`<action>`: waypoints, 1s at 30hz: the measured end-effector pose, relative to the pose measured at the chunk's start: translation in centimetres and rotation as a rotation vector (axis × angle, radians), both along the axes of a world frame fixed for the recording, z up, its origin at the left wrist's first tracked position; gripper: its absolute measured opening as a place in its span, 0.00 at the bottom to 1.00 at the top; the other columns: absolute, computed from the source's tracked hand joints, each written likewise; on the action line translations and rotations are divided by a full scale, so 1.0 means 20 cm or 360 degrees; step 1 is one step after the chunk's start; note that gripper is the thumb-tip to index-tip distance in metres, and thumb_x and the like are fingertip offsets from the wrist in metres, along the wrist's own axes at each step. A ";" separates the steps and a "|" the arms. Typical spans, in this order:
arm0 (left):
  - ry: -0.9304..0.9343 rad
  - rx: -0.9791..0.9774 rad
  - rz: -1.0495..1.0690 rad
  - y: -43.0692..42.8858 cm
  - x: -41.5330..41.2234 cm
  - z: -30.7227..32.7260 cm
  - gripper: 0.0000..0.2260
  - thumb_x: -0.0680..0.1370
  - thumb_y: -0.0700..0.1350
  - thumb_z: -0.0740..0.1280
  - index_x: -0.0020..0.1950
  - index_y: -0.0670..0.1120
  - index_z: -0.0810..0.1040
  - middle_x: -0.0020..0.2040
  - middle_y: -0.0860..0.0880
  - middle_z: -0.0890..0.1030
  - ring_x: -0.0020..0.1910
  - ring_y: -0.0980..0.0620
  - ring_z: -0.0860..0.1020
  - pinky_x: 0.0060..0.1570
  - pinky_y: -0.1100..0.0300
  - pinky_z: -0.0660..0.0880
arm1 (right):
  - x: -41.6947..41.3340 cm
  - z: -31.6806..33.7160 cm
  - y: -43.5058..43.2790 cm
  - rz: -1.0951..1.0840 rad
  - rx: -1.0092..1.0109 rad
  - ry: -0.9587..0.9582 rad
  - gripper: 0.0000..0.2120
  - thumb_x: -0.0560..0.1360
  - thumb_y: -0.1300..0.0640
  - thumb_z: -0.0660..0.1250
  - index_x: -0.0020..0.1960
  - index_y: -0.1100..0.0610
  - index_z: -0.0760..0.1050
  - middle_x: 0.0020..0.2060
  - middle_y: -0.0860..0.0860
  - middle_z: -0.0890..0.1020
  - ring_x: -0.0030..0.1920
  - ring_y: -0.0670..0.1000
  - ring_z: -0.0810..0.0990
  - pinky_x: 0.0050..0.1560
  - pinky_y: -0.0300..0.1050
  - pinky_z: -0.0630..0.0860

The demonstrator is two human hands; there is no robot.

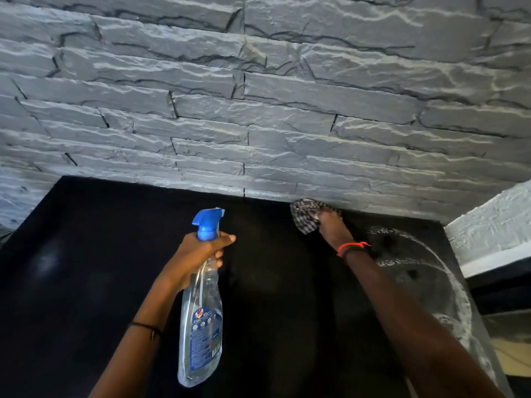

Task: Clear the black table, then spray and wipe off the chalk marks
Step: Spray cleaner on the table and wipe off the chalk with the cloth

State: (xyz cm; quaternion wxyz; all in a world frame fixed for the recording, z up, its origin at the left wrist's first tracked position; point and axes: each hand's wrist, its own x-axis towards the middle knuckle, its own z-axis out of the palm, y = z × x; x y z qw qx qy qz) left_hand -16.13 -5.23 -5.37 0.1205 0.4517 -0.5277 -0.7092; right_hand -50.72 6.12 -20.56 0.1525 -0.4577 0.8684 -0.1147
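**Operator:** How do the edges stand?

**Inspector:** The table [86, 254] has its far edge against the stone wall [258, 110]. A white ledge [488, 225] stands at the far right corner. Your open room lies between your two arms and out toward the left edge.

**Operator:** And the hands?

**Inspector:** Your left hand [198, 251] is curled round the neck of the bottle [201, 326], just under its blue head, with the head toward the wall. Your right hand [330, 228] is clenched on the checked cloth [304, 216] and presses it to the table at the wall's foot. The hands are well apart.

**Operator:** The chalk?

**Inspector:** Chalk marks [448, 282] lie on the right side of the table as a white arc and smears, just right of your right forearm.
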 end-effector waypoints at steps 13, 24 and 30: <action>0.0033 0.0031 -0.0178 0.11 -0.15 0.02 0.08 0.73 0.42 0.73 0.47 0.41 0.78 0.27 0.49 0.72 0.24 0.54 0.72 0.27 0.62 0.72 | -0.01 0.09 0.36 -0.0118 -0.0027 0.0125 0.27 0.64 0.65 0.53 0.60 0.65 0.76 0.62 0.64 0.75 0.65 0.63 0.71 0.71 0.52 0.61; 0.0083 0.0059 -0.0256 0.15 -0.20 0.02 0.09 0.73 0.43 0.73 0.48 0.42 0.77 0.27 0.49 0.73 0.26 0.54 0.73 0.32 0.60 0.74 | 0.43 0.14 0.98 0.0193 -0.0073 0.0048 0.36 0.58 0.76 0.61 0.65 0.59 0.73 0.64 0.53 0.75 0.67 0.59 0.69 0.69 0.36 0.53; 0.0049 0.0040 -0.0293 0.19 -0.17 0.00 0.11 0.72 0.44 0.74 0.50 0.40 0.79 0.27 0.49 0.73 0.26 0.53 0.73 0.33 0.58 0.73 | 0.30 0.20 0.79 0.0010 -0.0013 0.0031 0.35 0.61 0.76 0.60 0.67 0.61 0.71 0.66 0.57 0.73 0.69 0.59 0.68 0.72 0.35 0.50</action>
